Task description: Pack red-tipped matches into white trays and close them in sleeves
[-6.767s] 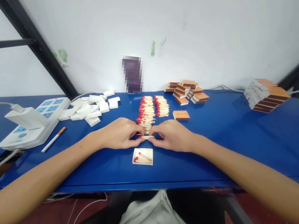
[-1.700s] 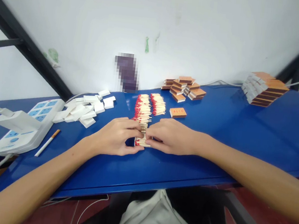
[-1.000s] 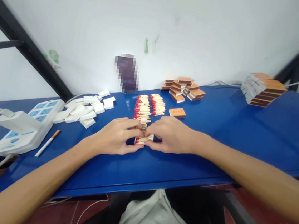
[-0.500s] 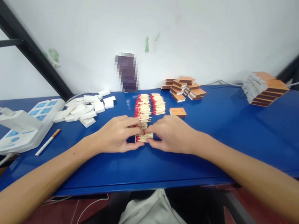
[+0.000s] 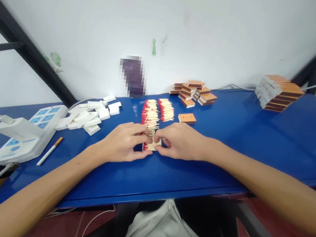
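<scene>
Between my hands, a small white matchbox tray point(image 5: 159, 142) lies on the blue table with red-tipped matches point(image 5: 150, 147) inside it. My left hand point(image 5: 123, 142) is closed around the tray's left end, fingers at its far side and thumb at the near side. At the right end, my right hand point(image 5: 179, 140) has its thumb and index finger curled against the tray and the matches. Just beyond the tray lies a long heap of loose matches point(image 5: 150, 114), heads to the left. A smaller heap of matches point(image 5: 165, 110) sits beside it. One orange matchbox point(image 5: 187, 118) rests behind my right hand.
White empty-looking trays point(image 5: 85, 115) are piled at the left. Nearby are a power strip point(image 5: 37, 135) with a charger and a cigarette point(image 5: 50, 152). Stacked matchboxes point(image 5: 193, 92) stand at the back, and a wrapped block of matchboxes point(image 5: 280, 94) at the far right.
The right thumb and index finger have shifted slightly and lifted a little, showing more of the tray's right end. My left hand stays on the tray.
</scene>
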`<state>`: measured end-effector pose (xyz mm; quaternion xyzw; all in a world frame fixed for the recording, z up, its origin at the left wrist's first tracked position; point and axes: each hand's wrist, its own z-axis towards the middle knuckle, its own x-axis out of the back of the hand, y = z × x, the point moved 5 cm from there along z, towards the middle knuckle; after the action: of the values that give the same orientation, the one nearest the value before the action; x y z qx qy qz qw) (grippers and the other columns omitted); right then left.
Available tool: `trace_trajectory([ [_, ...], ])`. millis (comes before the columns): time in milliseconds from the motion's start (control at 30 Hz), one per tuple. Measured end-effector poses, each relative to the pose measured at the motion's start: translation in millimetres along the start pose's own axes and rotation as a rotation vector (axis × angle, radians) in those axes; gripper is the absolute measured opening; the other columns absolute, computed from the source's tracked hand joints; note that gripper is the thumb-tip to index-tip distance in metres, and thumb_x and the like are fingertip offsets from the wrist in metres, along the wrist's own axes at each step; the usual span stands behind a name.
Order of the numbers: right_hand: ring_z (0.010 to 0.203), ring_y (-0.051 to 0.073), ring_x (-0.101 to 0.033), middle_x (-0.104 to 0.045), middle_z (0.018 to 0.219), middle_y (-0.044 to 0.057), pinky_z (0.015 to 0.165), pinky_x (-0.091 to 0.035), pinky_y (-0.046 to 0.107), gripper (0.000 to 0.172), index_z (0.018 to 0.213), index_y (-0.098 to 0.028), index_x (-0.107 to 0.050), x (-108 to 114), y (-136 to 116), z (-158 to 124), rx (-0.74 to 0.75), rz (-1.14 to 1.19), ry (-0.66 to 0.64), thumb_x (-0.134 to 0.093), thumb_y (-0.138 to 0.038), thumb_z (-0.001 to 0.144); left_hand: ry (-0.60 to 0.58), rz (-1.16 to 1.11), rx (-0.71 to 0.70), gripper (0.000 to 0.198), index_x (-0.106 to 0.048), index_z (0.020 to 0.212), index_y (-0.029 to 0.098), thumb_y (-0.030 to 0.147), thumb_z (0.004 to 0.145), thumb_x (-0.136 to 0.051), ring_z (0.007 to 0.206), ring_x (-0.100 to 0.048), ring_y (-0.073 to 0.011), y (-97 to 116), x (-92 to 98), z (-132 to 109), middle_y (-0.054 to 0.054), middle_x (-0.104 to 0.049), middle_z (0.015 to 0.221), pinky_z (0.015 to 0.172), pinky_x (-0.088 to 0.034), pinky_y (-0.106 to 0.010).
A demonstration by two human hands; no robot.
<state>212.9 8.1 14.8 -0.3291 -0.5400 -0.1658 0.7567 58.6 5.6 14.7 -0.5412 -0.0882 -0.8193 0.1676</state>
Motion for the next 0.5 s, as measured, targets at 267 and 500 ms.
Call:
trace_trajectory([
  [267, 0.061, 0.015, -0.054, -0.068, 0.069, 0.004, 0.058, -0.025, 0.029, 0.023, 0.077, -0.016, -0.069, 1.3, -3.0, -1.1, 0.002, -0.207, 0.023, -0.055, -0.032, 0.087, -0.02, 0.02, 0.016, 0.019, -0.07, 0.094, 0.019, 0.035, 0.093, -0.059, 0.086, -0.066, -0.0168, -2.3, -0.6, -0.7, -0.005, -0.068, 0.099, 0.073, -0.048, -0.029],
  [500, 0.057, 0.011, -0.051, -0.067, 0.069, 0.001, 0.057, -0.027, 0.026, 0.013, 0.083, -0.017, -0.069, 0.6, -0.6, -1.4, -0.024, -0.056, -0.012, -0.059, -0.026, 0.083, 0.0, 0.024, 0.02, 0.018, -0.07, 0.094, 0.019, 0.034, 0.092, -0.061, 0.084, -0.065, -0.0165, -2.3, -1.7, -0.8, -0.005, -0.069, 0.099, 0.071, -0.046, -0.029],
])
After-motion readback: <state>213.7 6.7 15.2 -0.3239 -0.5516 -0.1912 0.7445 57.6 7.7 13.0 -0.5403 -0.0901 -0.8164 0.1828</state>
